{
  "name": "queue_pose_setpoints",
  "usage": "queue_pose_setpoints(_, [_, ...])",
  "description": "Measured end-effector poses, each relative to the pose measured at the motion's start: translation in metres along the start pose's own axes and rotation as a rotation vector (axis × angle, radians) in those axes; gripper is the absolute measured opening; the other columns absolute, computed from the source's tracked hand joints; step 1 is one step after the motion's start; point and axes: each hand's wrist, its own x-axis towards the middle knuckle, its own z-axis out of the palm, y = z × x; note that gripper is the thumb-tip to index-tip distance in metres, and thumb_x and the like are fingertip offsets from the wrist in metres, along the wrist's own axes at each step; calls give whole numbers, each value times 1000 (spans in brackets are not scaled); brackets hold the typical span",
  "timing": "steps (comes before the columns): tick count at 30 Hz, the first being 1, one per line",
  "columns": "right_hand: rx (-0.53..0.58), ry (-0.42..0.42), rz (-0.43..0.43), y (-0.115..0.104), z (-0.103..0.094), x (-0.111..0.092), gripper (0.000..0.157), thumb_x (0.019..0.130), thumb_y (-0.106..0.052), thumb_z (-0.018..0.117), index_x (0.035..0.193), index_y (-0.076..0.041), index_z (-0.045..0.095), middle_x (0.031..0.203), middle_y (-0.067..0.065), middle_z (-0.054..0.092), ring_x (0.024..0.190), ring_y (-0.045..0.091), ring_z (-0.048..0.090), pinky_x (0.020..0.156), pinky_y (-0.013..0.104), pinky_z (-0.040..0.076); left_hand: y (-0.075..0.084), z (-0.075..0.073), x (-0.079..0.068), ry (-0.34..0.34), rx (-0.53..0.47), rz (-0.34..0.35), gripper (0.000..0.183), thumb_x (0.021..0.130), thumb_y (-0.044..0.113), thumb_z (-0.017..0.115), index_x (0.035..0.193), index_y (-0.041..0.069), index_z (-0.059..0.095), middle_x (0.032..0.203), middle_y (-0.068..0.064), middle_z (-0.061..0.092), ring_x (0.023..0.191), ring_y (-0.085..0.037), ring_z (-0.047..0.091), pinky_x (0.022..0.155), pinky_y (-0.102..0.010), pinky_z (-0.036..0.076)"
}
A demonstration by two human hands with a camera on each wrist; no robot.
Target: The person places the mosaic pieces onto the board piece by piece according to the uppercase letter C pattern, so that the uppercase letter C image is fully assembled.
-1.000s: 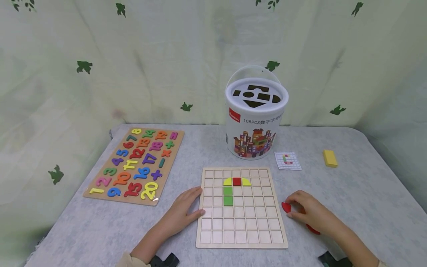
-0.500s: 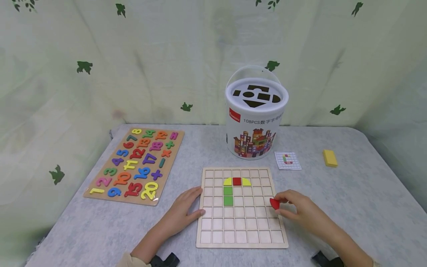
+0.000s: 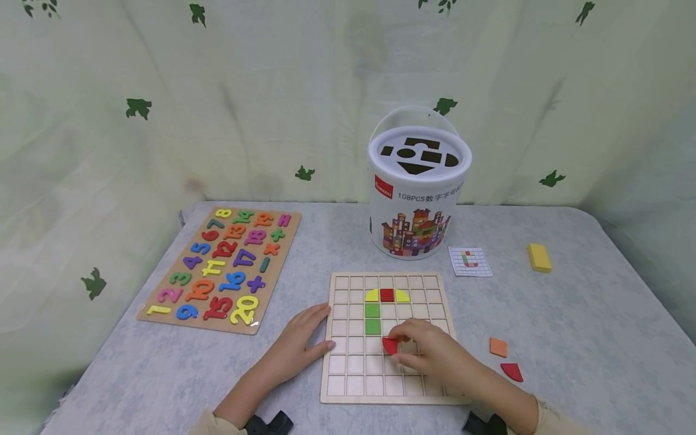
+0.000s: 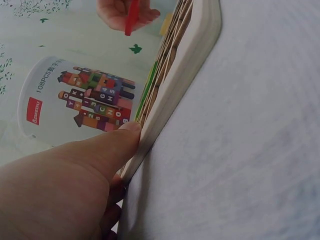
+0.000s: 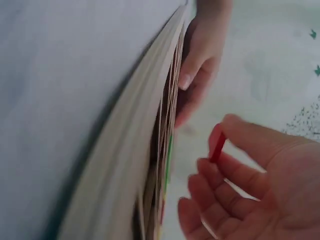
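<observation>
My right hand (image 3: 429,350) pinches a red quarter-circle tile (image 3: 389,346) between thumb and fingertips. In the head view it overlaps the middle of the wooden grid board (image 3: 348,383); in the right wrist view the red tile (image 5: 218,143) stands clear above the board surface. My left hand (image 3: 299,341) rests along the board's left edge, the thumb (image 4: 120,140) touching its rim. Set in the grid are a red square (image 3: 386,295) between two yellow quarter-circles (image 3: 402,296) and two green squares (image 3: 372,326) in a column below the left one.
An orange square (image 3: 498,347) and another red quarter-circle (image 3: 512,372) lie right of the board. Behind it stand a white bucket (image 3: 415,199), a small pattern card (image 3: 470,261) and a yellow block (image 3: 539,258). A number puzzle board (image 3: 217,272) lies at left.
My right hand has lifted the red quarter-circle from the table at the right and carried it left over the board, uncovering the orange square. The left hand has stayed in place.
</observation>
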Motion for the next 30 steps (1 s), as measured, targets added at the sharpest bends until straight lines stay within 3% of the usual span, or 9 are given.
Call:
queue_pose_setpoints(5, [-11,-32,32,7,14,10,25,82,-27,66,104,-15,62,98,-11,56,86,8,49,75,25,44,0,0,0,3,5,2,67,85,39,59,138,6,35,141,-6,34,129,-25,26,102,-45,24])
queue_pose_setpoints(11, [-117,-19,-26,14,24,20,27,81,-31,67,102,-15,63,95,-12,55,84,3,49,75,23,44,-1,1,0,6,-4,15,67,85,39,59,138,6,35,141,-6,34,129,-25,27,102,-45,24])
queue_pose_setpoints(17, [-135,13,-33,15,28,25,32,77,-33,70,104,-17,63,91,-12,53,78,3,46,70,21,43,-3,2,-1,8,-1,6,67,85,40,59,138,7,35,141,-6,34,129,-25,27,102,-44,24])
queue_pose_setpoints(30, [-167,44,-23,11,31,25,19,81,-26,68,96,-17,63,84,-12,52,71,4,43,63,19,40,-2,1,-1,3,5,9,67,85,40,59,138,7,35,141,-6,34,129,-25,27,102,-44,25])
